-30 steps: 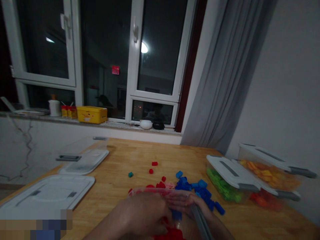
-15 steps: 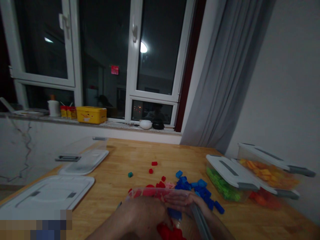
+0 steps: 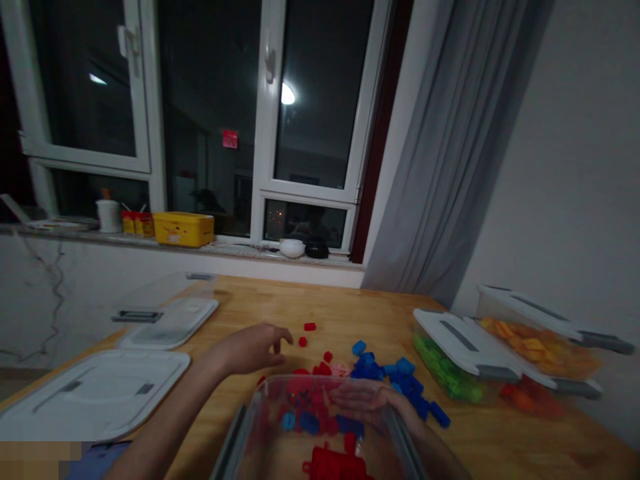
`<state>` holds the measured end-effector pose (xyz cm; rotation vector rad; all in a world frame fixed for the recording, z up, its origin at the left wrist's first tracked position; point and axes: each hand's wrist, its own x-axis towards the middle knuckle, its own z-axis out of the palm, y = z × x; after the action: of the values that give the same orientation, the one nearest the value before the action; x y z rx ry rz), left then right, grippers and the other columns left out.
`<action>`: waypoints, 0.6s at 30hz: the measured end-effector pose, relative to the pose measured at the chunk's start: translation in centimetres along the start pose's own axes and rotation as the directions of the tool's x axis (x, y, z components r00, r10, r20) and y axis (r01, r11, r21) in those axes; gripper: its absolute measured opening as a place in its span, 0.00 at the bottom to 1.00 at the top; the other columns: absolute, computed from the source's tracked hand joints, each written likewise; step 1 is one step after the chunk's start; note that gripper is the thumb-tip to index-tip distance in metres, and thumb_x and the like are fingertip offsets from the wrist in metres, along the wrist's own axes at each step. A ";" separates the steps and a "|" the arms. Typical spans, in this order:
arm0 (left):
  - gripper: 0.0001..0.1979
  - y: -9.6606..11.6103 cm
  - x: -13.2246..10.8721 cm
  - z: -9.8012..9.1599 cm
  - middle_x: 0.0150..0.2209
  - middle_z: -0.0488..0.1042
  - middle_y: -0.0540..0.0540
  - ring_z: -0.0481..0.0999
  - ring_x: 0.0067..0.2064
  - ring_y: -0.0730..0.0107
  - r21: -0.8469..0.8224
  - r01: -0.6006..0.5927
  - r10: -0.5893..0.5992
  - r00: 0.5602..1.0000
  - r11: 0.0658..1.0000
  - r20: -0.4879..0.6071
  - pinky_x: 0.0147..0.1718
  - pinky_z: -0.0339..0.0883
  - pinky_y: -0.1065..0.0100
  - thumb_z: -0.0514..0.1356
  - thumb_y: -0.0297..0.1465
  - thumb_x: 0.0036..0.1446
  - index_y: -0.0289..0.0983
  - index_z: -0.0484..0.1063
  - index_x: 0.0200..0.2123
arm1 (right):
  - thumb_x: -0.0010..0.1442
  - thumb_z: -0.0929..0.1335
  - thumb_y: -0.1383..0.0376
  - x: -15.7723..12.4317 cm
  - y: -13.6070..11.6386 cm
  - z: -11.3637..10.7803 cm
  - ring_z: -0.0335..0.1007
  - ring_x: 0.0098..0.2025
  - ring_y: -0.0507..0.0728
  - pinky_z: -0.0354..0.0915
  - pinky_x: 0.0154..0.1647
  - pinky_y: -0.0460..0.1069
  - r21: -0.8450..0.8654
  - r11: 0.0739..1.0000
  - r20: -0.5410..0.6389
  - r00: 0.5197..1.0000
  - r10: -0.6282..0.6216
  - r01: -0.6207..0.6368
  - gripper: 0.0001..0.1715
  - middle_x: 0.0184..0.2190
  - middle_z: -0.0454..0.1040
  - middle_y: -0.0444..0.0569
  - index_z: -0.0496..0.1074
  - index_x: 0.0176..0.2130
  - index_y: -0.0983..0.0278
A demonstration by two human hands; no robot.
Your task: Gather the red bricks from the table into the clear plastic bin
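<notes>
In front of me is a clear plastic box (image 3: pixel 265 433) with grey side latches. Red pieces, including a large red block (image 3: pixel 333 463), lie in it, and blue blocks show through its wall. My right hand (image 3: pixel 370 400) holds the box at its far right corner, fingers stretched along the outside of the far wall. Beyond the box's far left corner, my left hand (image 3: pixel 257 348) hovers over the table with thumb and fingers curved but apart. No piece shows between them. Near its fingertips is a small red block (image 3: pixel 303 341), with another red block (image 3: pixel 310 327) just behind.
Blue blocks (image 3: pixel 410 387) are heaped right of the box's far edge, beside a few pink pieces (image 3: pixel 341 370). Lidded boxes of green blocks (image 3: pixel 445 367), orange blocks (image 3: pixel 535 343) and red pieces stand at right. White lids (image 3: pixel 100 387) and an empty clear box (image 3: pixel 165 297) lie left.
My left hand has come out of the box and moved left and forward over the table. The small green block is now hidden behind it. My right hand stays on the box.
</notes>
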<state>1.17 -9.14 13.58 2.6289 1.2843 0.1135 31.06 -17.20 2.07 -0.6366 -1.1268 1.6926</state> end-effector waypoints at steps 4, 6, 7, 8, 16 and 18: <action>0.30 -3.8 1.8 2.7 0.48 0.82 0.38 0.81 0.47 0.52 0.105 0.131 -0.149 0.969 0.986 0.195 0.43 0.72 0.61 0.63 0.29 0.49 0.37 0.71 0.58 | 0.47 0.68 0.63 0.4 0.1 -0.3 0.77 0.53 0.67 0.60 0.64 0.63 0.004 1.000 0.004 1.000 0.027 -0.027 0.20 0.46 0.82 0.59 0.83 0.39 0.64; 0.31 -4.9 2.4 3.8 0.48 0.82 0.37 0.81 0.47 0.51 0.123 0.142 -0.168 0.957 0.982 0.237 0.42 0.72 0.61 0.63 0.27 0.46 0.38 0.73 0.57 | 0.47 0.68 0.62 0.5 0.1 -0.5 0.78 0.52 0.67 0.59 0.64 0.63 0.007 1.000 0.001 1.000 0.025 -0.025 0.20 0.44 0.83 0.58 0.83 0.39 0.64; 0.31 -5.2 2.7 4.3 0.49 0.82 0.37 0.81 0.48 0.51 0.131 0.147 -0.176 0.952 0.980 0.250 0.42 0.72 0.61 0.63 0.26 0.46 0.39 0.73 0.57 | 0.48 0.68 0.62 0.5 0.1 -0.5 0.77 0.52 0.67 0.58 0.65 0.63 0.012 1.000 0.006 1.000 0.020 -0.021 0.20 0.44 0.83 0.58 0.83 0.40 0.64; 0.31 -5.5 2.9 4.8 0.49 0.82 0.37 0.81 0.48 0.50 0.136 0.150 -0.181 0.948 0.979 0.260 0.42 0.72 0.60 0.63 0.25 0.44 0.39 0.74 0.56 | 0.49 0.68 0.62 0.5 0.1 -0.5 0.76 0.53 0.67 0.57 0.65 0.63 0.015 1.000 0.014 1.000 0.017 -0.018 0.21 0.44 0.83 0.58 0.82 0.41 0.64; 0.15 -6.7 4.3 6.8 0.37 0.85 0.42 0.82 0.38 0.55 0.075 0.092 -0.110 0.955 0.993 0.275 0.32 0.70 0.66 0.62 0.27 0.41 0.39 0.82 0.35 | 0.50 0.66 0.64 0.7 0.3 -1.0 0.74 0.56 0.68 0.56 0.66 0.62 -0.005 0.999 0.067 0.997 0.042 -0.042 0.21 0.43 0.83 0.57 0.82 0.42 0.63; 0.13 -6.7 4.2 6.7 0.37 0.85 0.40 0.82 0.38 0.55 0.063 0.084 -0.097 0.967 0.994 0.237 0.32 0.69 0.66 0.61 0.29 0.44 0.38 0.82 0.35 | 0.52 0.66 0.63 0.7 0.4 -1.1 0.75 0.56 0.68 0.54 0.67 0.63 0.001 1.000 0.083 0.996 0.031 -0.031 0.20 0.41 0.84 0.57 0.82 0.42 0.63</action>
<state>-0.31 -2.86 5.44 2.5260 1.3349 -0.2484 31.52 -16.12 1.28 -0.5898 -1.1789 1.7604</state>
